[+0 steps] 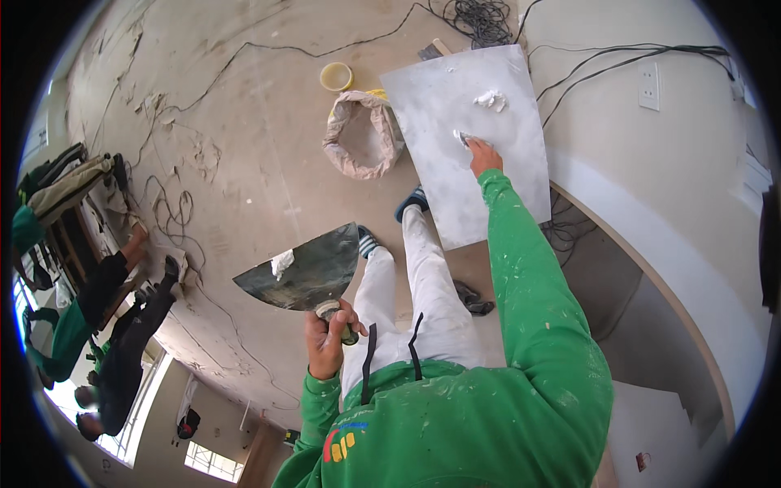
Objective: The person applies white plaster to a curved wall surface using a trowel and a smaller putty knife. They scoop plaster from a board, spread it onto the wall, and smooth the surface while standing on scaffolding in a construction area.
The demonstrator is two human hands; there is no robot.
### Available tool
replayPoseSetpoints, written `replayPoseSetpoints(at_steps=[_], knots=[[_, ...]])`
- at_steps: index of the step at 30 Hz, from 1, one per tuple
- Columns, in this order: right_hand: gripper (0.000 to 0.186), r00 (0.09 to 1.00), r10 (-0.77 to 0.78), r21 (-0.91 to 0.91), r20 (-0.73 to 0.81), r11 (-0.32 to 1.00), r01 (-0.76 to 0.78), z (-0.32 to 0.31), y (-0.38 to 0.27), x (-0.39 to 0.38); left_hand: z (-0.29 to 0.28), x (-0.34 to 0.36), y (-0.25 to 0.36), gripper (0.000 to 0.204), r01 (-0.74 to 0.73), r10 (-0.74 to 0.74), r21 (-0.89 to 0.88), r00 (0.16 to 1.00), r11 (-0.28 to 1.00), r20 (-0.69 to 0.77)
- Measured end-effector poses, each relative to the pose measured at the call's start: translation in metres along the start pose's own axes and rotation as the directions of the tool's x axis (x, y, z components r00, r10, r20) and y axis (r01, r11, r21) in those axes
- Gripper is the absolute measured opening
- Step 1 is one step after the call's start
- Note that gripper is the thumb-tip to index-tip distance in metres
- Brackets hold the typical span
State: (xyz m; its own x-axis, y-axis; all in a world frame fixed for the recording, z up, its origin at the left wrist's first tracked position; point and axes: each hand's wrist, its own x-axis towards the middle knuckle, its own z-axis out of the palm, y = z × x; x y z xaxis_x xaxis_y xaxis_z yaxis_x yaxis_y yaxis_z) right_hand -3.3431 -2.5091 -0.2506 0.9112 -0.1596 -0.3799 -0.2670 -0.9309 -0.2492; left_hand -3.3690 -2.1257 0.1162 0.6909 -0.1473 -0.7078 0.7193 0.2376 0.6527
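Observation:
My left hand (327,346) is closed round the handle of a wide putty knife (317,272). Its broad dark blade points away from me, with a dab of white filler (282,263) on the face. Out to the right, my right hand (486,156) is closed on a small putty knife (463,138), mostly covered by my fingers, with a bit of white at its tip. That tip meets a large whitish board (464,199), smeared with pale filler. Farther up the board lies a lump of white filler (490,100).
Left of the board stands an opened paper sack (358,167), a yellowish tub (336,76) beyond it. Black cables (480,20) lie coiled at the far end and trail across the floor. A wall socket (648,86) is at right. Several people (122,358) are at far left.

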Motion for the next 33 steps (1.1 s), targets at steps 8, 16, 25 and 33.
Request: replayPoseSetpoints(at_steps=[8, 16, 25, 33], knots=[[0.031, 0.994, 0.099, 0.498, -0.05, 0.865, -0.061, -0.065, -0.031, -0.062, -0.046, -0.044, 0.038, 0.024, -0.123, 0.117, 0.062, 0.989, 0.991, 0.086], [0.031, 0.858, -0.143, 0.597, -0.493, 0.661, 0.454, -0.326, -0.269, -0.15, -0.112, -0.084, 0.085, 0.035, -0.033, 0.203, -0.303, 0.811, 0.953, 0.549], [0.062, 0.441, -0.435, 0.548, -0.785, -0.158, 0.821, -0.381, -0.573, -0.277, -0.214, -0.175, 0.189, 0.032, 0.066, 0.385, -0.5, 0.554, 0.863, 0.738], [0.049, -0.052, -0.989, 0.152, -0.141, -0.074, 0.986, -0.437, -0.711, -0.226, -0.338, -0.181, 0.216, 0.031, -0.224, 0.572, -0.556, 0.562, 0.801, 0.598]])
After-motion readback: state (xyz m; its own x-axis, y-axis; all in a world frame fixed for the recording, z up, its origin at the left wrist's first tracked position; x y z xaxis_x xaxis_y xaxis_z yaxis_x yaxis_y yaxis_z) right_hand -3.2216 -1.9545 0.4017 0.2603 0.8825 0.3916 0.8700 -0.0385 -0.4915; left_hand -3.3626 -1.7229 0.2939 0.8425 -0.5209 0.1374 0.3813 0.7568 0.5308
